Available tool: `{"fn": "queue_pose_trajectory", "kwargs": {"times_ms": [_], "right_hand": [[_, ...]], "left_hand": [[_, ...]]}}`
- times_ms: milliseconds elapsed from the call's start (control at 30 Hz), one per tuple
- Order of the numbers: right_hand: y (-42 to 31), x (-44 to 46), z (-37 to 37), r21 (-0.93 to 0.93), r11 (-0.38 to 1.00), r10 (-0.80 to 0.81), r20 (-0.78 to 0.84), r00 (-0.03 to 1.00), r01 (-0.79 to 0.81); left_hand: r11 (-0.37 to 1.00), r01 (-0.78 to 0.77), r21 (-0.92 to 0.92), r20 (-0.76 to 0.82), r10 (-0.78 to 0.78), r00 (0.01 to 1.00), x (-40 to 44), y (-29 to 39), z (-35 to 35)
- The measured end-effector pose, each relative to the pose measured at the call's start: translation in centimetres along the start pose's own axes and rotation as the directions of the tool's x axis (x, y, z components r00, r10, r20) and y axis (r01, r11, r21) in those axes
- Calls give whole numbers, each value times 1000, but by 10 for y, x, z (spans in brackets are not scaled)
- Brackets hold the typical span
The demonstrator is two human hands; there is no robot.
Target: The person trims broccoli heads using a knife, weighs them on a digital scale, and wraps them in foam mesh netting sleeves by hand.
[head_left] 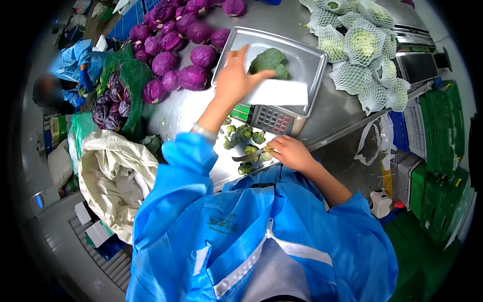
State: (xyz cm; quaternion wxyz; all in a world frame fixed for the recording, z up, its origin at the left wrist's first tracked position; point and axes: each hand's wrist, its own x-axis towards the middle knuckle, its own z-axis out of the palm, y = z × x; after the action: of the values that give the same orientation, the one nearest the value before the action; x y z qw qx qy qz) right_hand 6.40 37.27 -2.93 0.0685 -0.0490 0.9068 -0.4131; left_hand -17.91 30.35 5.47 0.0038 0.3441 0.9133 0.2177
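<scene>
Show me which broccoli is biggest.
The broccoli in the metal tray, by the left hand; the other pieces, near the knife, are much smaller.

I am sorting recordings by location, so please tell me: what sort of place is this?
Probably a vegetable packing room: round purple cabbages and pale vegetables in white foam nets are heaped on a grey metal table, where green broccoli lies on a silver metal weighing tray.

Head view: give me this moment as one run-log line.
left hand: spread at broccoli, contact unclear | right hand: holding knife | broccoli: on scale tray
</scene>
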Motion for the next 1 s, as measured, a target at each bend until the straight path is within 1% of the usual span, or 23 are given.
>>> {"fn": "queue_pose_trajectory", "kwargs": {"times_ms": [67,100,167,200,233,267,300,333,400,433,467,500,600,633,700,733,767,800,833,867,900,967,1000], "right_hand": [[-24,-3,-31,391,912,174,-96,980,-124],[-39,0,-39,471,879,187,-202,961,-72],[-68,15,-45,550,835,205,-351,914,24],[-79,23,-47,557,829,202,-396,896,59],[-87,32,-48,515,855,174,-384,907,54],[-97,40,-51,568,820,209,-403,891,65],[-97,51,-47,540,833,177,-467,867,120],[-101,58,-52,523,844,138,-425,895,118],[-108,70,-59,421,901,20,-284,959,106],[-119,75,-68,371,926,-38,-81,996,66],[-122,81,-61,344,933,-119,17,993,106],[-125,88,-53,319,936,-196,116,974,151],[-141,101,-27,802,535,-227,-166,960,265],[-139,103,-35,950,302,-201,-12,980,74],[-146,110,-28,961,225,-34,-159,987,163],[-149,113,-21,968,148,-13,-205,979,205],[-152,114,-14,958,162,1,-238,971,235],[-155,114,-8,948,178,14,-271,962,264],[-155,114,-3,936,194,25,-304,952,293],[-151,112,-3,965,176,66,-211,975,197],[-144,109,-1,968,191,93,-184,978,164],[-127,100,4,971,221,147,-122,982,87],[-116,93,4,918,395,169,-32,985,-38]], "left_hand": [[959,-59,-276,-287,-24,958,-17,-19,-20],[845,31,-534,-269,-205,941,-34,-23,-25],[797,66,-600,-255,-269,929,-78,-11,-43],[771,218,-598,-125,-358,925,-101,1,-50],[734,172,-657,-122,-329,937,-121,3,-45],[740,223,-634,22,-271,962,-140,-15,-44],[702,180,-689,-72,-314,947,-144,-7,-49],[664,134,-736,-158,-360,919,-144,6,-55],[581,-50,-812,-218,-224,950,-151,3,-83],[509,-166,-845,-211,-30,977,-157,-14,-103],[552,-128,-824,-206,-81,975,-164,-18,-108],[738,-11,-675,-154,-126,980,-174,-37,-113],[280,57,-958,-113,-555,824,-168,-46,-130],[173,43,-984,-72,-609,790,-167,-51,-135],[-25,21,-999,30,-503,864,-173,-49,-136],[165,183,-969,77,-505,860,-176,-55,-125],[223,255,-941,88,-565,820,-179,-48,-108],[625,88,-776,-226,-406,886,-178,-43,-93],[891,-97,-443,-447,-126,886,-179,-40,-81],[849,-40,-527,-414,-215,885,-181,-38,-78],[890,-116,-440,-468,-117,876,-179,-42,-77],[770,80,-634,-346,-375,860,-173,-40,-79],[663,250,-706,-191,-517,834,-165,-36,-85]]}}
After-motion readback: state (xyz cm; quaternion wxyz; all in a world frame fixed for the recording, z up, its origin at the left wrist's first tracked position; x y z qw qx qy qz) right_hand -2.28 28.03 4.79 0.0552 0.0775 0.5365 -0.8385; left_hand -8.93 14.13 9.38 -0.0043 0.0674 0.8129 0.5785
